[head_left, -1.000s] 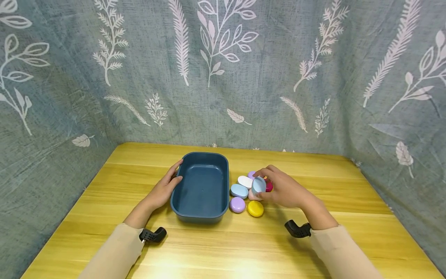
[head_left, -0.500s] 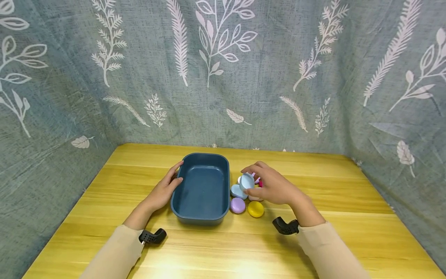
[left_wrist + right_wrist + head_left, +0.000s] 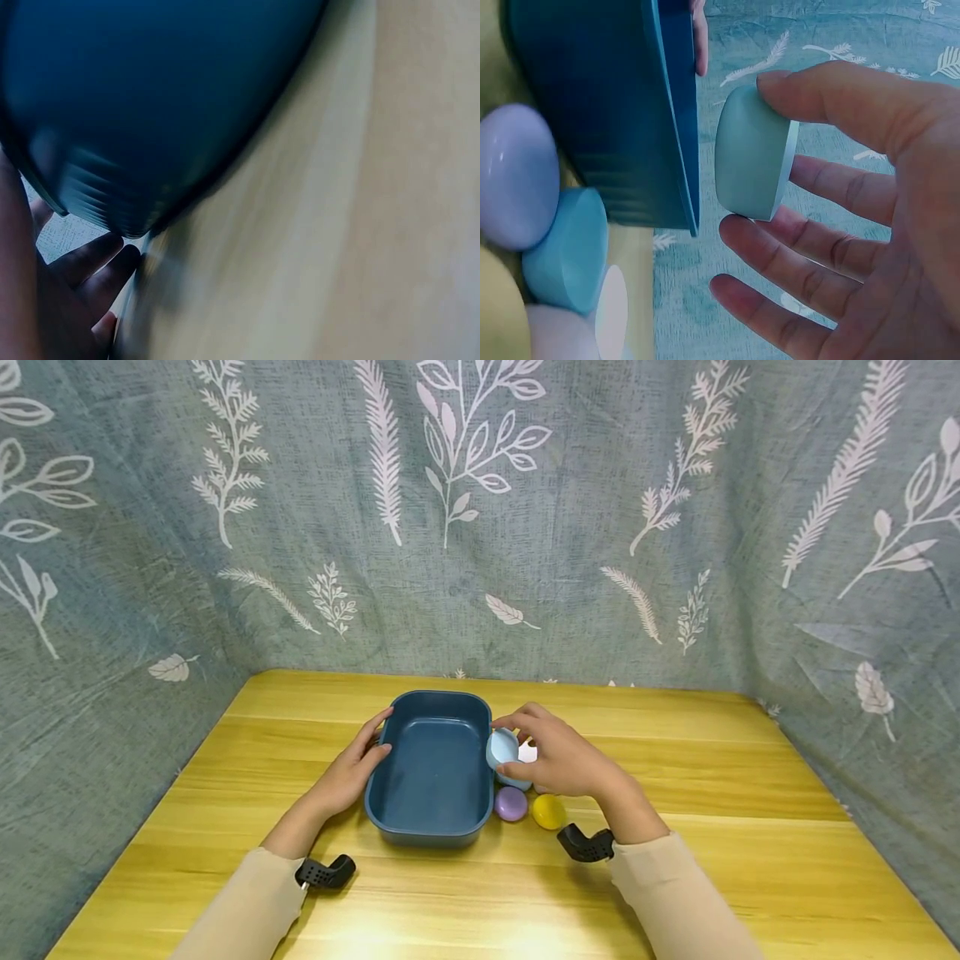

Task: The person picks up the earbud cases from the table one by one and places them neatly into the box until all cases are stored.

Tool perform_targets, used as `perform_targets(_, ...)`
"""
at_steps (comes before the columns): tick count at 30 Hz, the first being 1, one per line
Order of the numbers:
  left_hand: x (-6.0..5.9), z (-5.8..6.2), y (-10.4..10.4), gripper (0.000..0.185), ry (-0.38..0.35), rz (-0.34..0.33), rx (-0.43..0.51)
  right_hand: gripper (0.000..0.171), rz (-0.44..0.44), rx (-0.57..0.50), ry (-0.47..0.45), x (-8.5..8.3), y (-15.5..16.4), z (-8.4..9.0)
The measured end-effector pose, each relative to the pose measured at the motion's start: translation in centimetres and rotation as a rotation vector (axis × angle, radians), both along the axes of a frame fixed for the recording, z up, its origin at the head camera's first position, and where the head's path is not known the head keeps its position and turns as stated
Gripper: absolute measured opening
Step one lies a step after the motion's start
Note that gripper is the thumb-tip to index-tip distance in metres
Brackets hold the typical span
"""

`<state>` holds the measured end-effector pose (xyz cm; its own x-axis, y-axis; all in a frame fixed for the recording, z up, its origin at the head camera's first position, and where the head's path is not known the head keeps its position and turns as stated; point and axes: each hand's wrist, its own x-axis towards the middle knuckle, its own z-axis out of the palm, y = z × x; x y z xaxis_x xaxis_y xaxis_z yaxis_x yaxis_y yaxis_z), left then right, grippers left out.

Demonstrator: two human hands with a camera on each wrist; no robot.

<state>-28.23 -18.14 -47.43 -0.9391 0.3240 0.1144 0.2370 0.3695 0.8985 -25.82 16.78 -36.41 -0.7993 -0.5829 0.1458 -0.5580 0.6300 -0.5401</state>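
Note:
A dark blue plastic tub [image 3: 437, 837] stands on the wooden table in the head view. My left hand [image 3: 347, 777] rests along its left side, fingertips and thumb at the rim. In the left wrist view, relaxed fingers [image 3: 105, 277] lie by the tub's outer wall. My right hand [image 3: 555, 752] pinches a pale blue oval soap [image 3: 754, 154] between thumb and fingers, raised close to the tub's right rim. Below it, a second blue soap [image 3: 570, 247] lies partly hidden on the table, with a white soap [image 3: 613, 311] beside it.
A purple round soap [image 3: 512, 804] and a yellow one [image 3: 549, 812] lie right of the tub, in front of the right hand. Other pieces are hidden behind that hand. A leaf-patterned curtain [image 3: 570, 527] hangs behind the table and along its sides.
My right hand has carried the pale blue soap leftward from over the group of soaps to the tub's right rim. The left hand stays at the tub's left side.

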Motion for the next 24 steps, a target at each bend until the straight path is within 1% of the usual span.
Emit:
perform_targets(11, 0.2, 0.0, -0.2, 0.057, 0.005, 0.006, -0.004, 0.055, 0.016, 0.010, -0.011, -0.2, -1.9, -0.1)
perform_targets(19, 0.2, 0.3, -0.1, 0.058, 0.001, 0.004, -0.005, 0.056, 0.025, 0.003, -0.040, -0.2, -2.9, 0.0)
perform_targets(24, 0.1, 0.3, 0.0, 0.058, -0.001, -0.002, -0.007, 0.056, 0.021, -0.008, -0.030, -0.2, -3.3, -0.1)
